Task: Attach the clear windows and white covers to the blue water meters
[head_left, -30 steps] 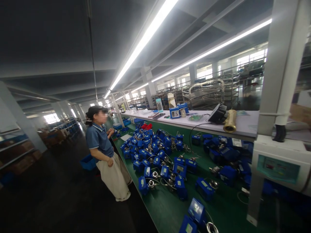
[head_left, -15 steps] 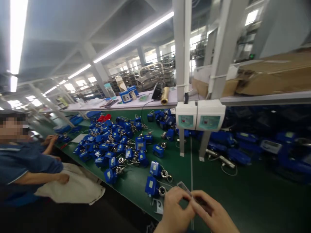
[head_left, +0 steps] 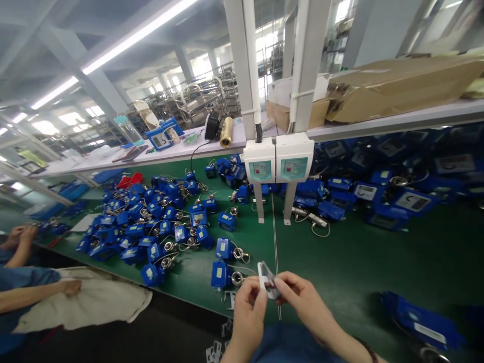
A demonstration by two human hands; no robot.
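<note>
Between my two hands is a small grey-white bracket-like plate (head_left: 265,278) with a cut-out, held above the green bench near its front edge. My left hand (head_left: 248,307) pinches its left side between thumb and fingers. On the right side, my right hand (head_left: 294,295) grips it with fingertips. Just left of my hands lies a blue meter housing (head_left: 220,275) with a metal ring fitting and cable, and behind it another blue housing (head_left: 224,248). A similar flat cut-out plate (head_left: 230,299) lies at the bench edge beside my left hand.
Many blue housings (head_left: 136,229) are heaped on the left of the green bench (head_left: 340,267); more lie under the shelf at right. White boxes (head_left: 279,159) hang on posts ahead. A large blue unit (head_left: 419,322) lies at right. A co-worker's hand (head_left: 71,287) rests on beige cloth at left.
My view has swung right and down, so the bench things shift left. The plate in my hands now stands upright and shows more clearly. Both hands still hold it.
</note>
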